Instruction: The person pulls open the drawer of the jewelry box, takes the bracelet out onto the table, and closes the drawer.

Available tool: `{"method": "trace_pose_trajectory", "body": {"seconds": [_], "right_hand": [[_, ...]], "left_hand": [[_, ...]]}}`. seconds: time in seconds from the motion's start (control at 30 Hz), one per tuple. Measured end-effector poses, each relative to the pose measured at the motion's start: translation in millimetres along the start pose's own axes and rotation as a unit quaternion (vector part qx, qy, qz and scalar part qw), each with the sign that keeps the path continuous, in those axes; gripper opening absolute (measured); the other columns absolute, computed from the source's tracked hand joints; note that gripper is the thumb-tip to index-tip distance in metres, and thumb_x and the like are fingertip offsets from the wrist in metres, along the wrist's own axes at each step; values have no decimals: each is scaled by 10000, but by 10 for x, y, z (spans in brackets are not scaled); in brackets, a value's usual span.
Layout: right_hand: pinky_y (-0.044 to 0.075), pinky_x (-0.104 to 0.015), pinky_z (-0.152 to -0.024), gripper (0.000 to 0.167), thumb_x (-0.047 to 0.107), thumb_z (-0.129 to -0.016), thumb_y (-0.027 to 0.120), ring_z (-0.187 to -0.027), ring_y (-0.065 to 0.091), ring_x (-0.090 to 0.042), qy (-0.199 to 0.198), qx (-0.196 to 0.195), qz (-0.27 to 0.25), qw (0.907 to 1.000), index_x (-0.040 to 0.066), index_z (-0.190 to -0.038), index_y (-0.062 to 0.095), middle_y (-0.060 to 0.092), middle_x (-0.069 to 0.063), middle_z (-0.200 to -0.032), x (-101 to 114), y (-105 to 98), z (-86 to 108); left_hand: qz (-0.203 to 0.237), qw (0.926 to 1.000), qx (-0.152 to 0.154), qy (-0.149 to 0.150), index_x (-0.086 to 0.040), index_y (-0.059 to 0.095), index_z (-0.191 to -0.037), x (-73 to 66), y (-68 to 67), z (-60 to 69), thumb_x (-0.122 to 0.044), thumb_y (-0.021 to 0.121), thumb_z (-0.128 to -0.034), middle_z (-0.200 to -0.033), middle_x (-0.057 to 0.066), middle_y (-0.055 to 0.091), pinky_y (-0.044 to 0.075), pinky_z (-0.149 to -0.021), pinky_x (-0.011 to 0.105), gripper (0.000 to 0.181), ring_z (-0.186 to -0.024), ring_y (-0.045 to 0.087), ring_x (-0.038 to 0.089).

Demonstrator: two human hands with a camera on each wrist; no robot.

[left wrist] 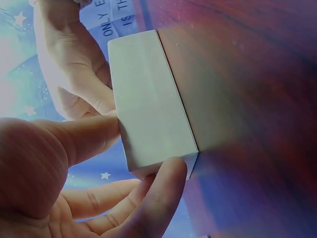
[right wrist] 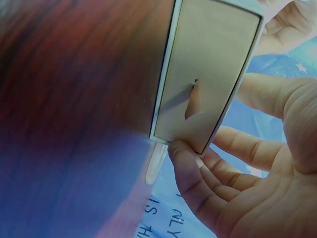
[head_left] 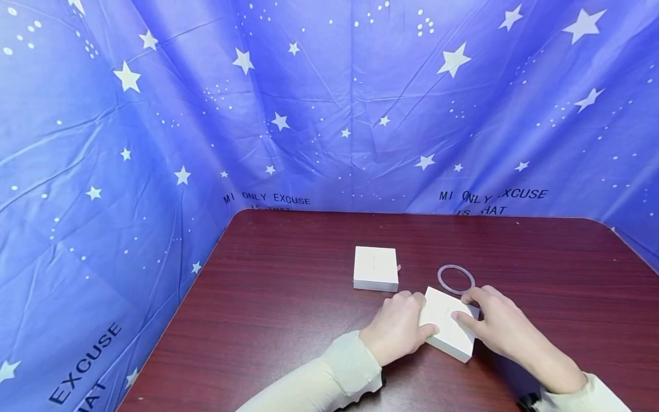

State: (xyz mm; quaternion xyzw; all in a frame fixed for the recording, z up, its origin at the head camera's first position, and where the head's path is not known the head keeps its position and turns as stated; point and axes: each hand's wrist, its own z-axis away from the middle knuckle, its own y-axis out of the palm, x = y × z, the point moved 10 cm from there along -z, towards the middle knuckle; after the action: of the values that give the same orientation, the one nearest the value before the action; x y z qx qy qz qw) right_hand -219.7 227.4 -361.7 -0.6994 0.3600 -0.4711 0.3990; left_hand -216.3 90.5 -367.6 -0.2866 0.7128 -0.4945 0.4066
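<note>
starry blue curtain (head_left: 329, 103) behind dark-red table (head_left: 268, 286)

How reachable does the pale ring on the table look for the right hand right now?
Probably yes: the pale ring lies just beyond the right hand, with nothing seen between them. That hand grips the white drawer box, though, so it would likely need to let go first.

So the white box (head_left: 444, 313) I'm watching from my end is flat and squarish, faint print on top, turned at an angle to the table. Left hand (head_left: 395, 326) grips one end, right hand (head_left: 496, 320) the other, thumbs toward the top. Right wrist cam shows a beige inner panel (right wrist: 218, 44) set inside the white rim, with a little tab (right wrist: 194, 103) sticking out by a slot. Can't tell if its base fully touches the table.
</note>
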Motion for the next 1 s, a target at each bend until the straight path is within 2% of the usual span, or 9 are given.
{"method": "trace_pose_trajectory", "body": {"seconds": [0.37,0.67,1.0], "right_hand": [[361,-308,-572,203,242,-771,771,-648,426,-121,-111,-67,-52,9999,146,-872,624,506,3,-798,61,16,-25],[382,-347,-616,204,227,-763,775,-701,455,-145,-229,-139,-16,9996,140,-876,628,512,15,-794,106,34,-52],[372,-308,-580,196,218,-756,773,-660,429,-113,-387,-201,-44,9990,138,-867,633,515,13,-791,165,43,-69]], "left_hand": [[18,9999,92,-90,-149,629,-979,47,10,31,-439,727,-812,-791,-46,559,459,-601,241,349,-721,608,138],[32,9998,84,-177,-158,632,-962,86,4,62,-443,731,-806,-792,-41,561,457,-594,259,340,-708,608,157],[17,10000,-16,-51,-170,618,-925,98,-25,88,-439,740,-798,-757,-43,552,447,-579,265,322,-696,586,143]]}}
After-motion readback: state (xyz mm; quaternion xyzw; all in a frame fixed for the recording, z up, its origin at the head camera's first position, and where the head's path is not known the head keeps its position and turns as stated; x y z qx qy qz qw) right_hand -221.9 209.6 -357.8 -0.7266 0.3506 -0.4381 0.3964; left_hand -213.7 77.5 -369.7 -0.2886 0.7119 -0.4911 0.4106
